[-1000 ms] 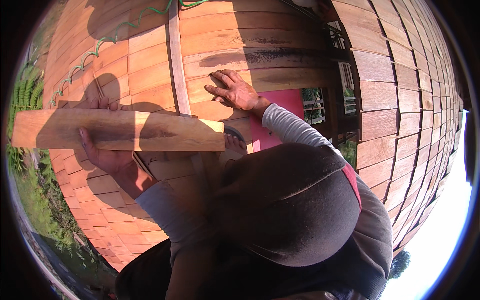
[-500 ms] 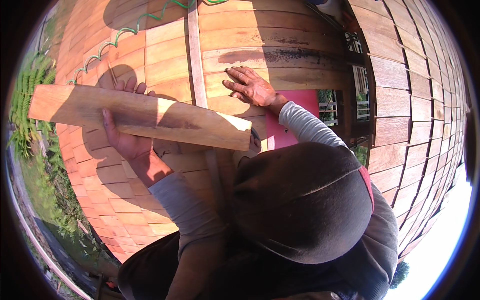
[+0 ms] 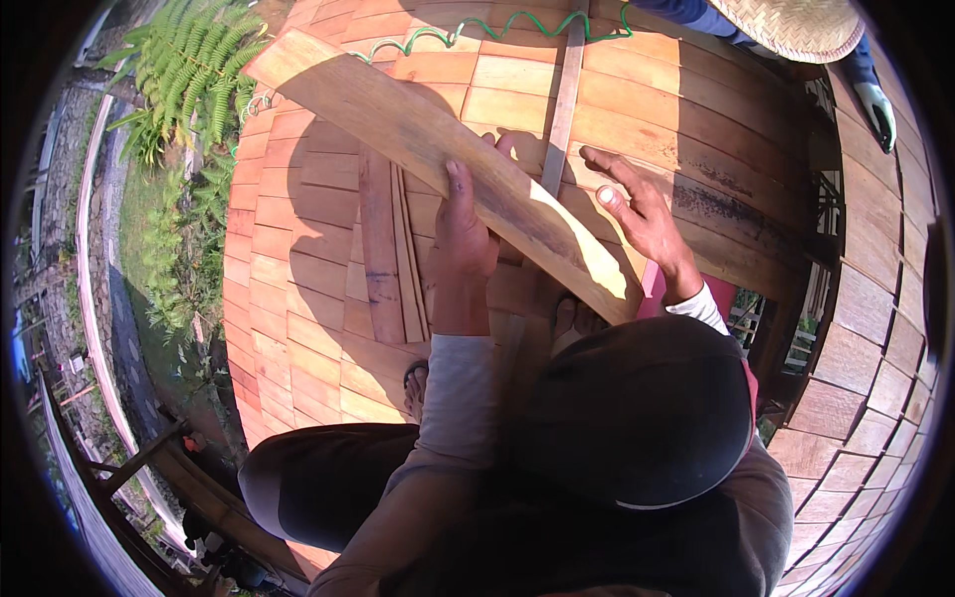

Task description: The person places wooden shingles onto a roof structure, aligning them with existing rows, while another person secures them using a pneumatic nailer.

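My left hand (image 3: 466, 234) is closed around the edge of a long flat wooden shingle (image 3: 408, 124), with the thumb on top and the fingers underneath. The shingle is held up aslant, its far end toward the upper left and its near end low, beside a dark cap (image 3: 637, 418). My right hand (image 3: 649, 221) is raised just right of the shingle, fingers and thumb apart, with nothing in it. Under the left forearm, several loose wooden strips (image 3: 381, 249) lie on the shingled roof (image 3: 308, 338).
A wooden batten (image 3: 565, 99) crosses the roof, and a green coiled hose (image 3: 512, 22) lies at the top. At upper right is another person with a straw hat (image 3: 791, 22) and a gloved hand (image 3: 875, 114). A framed gap (image 3: 801, 333) opens right, beside a pink sheet (image 3: 714, 289).
The shingle has swung from nearly level to a steeper slant, its left end rising. My right hand has lifted off the roof boards. The other person's hat and gloved hand have come into view.
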A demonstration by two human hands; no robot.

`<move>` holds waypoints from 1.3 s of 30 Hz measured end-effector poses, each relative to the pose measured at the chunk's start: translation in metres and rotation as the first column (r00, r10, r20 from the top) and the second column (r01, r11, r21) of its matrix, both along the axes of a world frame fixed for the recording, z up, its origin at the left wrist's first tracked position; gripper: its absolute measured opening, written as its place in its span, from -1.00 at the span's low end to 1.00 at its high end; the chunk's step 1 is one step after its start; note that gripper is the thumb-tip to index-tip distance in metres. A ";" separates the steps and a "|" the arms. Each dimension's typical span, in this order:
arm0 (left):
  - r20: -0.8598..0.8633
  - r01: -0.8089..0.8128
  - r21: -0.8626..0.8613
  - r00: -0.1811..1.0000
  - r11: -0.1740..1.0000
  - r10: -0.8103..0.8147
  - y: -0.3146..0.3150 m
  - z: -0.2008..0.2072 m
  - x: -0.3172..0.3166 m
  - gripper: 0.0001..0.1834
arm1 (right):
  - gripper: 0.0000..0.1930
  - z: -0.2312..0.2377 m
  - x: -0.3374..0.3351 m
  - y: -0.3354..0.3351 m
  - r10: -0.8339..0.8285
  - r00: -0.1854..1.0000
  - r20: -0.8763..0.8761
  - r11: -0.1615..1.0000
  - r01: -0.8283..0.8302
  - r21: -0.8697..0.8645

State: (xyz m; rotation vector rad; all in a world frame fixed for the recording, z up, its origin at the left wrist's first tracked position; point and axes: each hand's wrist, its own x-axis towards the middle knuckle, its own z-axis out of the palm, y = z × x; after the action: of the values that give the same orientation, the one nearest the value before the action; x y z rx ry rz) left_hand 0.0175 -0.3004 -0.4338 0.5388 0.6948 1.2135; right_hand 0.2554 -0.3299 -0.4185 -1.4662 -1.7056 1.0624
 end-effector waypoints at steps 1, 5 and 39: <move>-0.048 0.001 -0.023 0.999 1.000 -0.002 -0.007 0.006 0.004 -0.19 | -0.16 0.008 -0.021 0.007 0.107 0.993 0.054 0.991 -0.112 0.080; -0.171 -0.021 -0.145 0.985 0.989 -0.004 -0.027 0.027 0.016 -0.07 | 0.17 0.019 -0.075 0.020 0.234 0.950 0.205 0.952 -0.267 0.152; 0.092 0.172 0.140 0.978 0.975 -0.186 -0.017 0.021 -0.173 -0.23 | 0.26 0.088 -0.148 -0.099 -0.083 0.597 0.798 0.958 -0.174 0.229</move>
State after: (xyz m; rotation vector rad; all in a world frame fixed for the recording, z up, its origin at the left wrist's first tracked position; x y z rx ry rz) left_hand -0.1556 -0.3171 -0.4125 0.6295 0.4691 1.1138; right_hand 0.1074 -0.4286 -0.3306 -1.8473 -2.3858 0.0658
